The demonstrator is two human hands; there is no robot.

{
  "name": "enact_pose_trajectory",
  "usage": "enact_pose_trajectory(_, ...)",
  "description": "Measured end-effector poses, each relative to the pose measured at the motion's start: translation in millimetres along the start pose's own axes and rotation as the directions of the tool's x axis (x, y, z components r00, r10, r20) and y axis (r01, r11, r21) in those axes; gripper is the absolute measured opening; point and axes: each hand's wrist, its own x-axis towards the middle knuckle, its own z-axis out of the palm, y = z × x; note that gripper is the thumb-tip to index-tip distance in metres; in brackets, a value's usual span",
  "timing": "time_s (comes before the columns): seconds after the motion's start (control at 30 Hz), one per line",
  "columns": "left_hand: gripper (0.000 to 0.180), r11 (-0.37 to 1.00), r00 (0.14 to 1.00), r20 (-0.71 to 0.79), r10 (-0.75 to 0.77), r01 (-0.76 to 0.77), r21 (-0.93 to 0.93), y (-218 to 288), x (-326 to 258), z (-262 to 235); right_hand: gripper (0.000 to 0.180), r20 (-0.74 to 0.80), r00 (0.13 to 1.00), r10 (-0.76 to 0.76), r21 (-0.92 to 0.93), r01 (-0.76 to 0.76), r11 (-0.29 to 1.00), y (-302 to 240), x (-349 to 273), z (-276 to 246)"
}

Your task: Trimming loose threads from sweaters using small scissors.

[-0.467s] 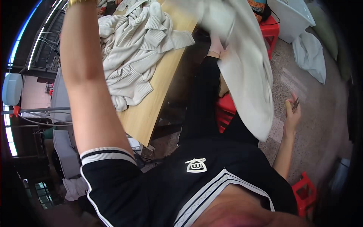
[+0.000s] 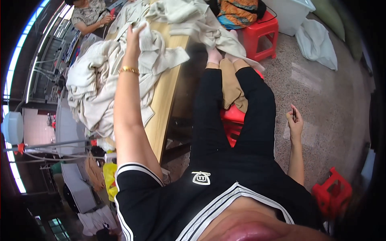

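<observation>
My left hand is stretched out over a heap of cream knitted garments on the wooden table. Its thumb and fingers are apart, and no cloth shows gripped in them. Another cream garment lies across the table's far end and hangs over its right edge, close to my feet. Out to the right, above the floor, my right hand is closed round a small dark two-pronged tool, which looks like tweezers or thread snips. A tan cloth lies between my lower legs.
The table runs along my left. A red stool bearing a patterned cloth bundle stands ahead, near a white tub and a white sack. Another red stool is behind right. Someone sits at far left.
The cream garment that was swinging in the air over my legs now lies at the table's far end. My left hand has come into view over the heap. The right hand keeps its tool.
</observation>
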Motion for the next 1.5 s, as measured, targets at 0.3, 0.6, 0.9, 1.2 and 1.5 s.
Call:
enact_pose_trajectory(0.3,0.073,0.917,0.953,0.147,0.263,-0.295,0.27,-7,-35,49,0.043,-0.107,0.985,0.132,0.092,-0.122,0.988,31,-14,-4)
enact_pose_trajectory(0.6,0.085,0.125,0.719,0.663,0.209,-0.692,0.711,-50,-36,163,0.041,-0.136,0.96,0.243,0.079,-0.234,0.969,66,-32,-17)
enact_pose_trajectory(0.9,0.07,-0.368,0.695,0.719,0.032,-0.66,0.655,-114,19,226,0.041,-0.287,0.916,0.279,-0.077,-0.313,0.947,152,-59,-77)
enact_pose_trajectory(1.2,0.019,-0.387,0.522,0.851,0.053,-0.775,0.499,-67,64,211,0.047,-0.303,0.848,0.434,-0.128,-0.488,0.863,173,-79,-90)
enact_pose_trajectory(1.5,0.029,0.273,0.857,-0.228,0.462,0.108,0.956,42,199,41,0.052,-0.278,0.749,0.601,-0.284,-0.662,0.694,184,-102,-117)
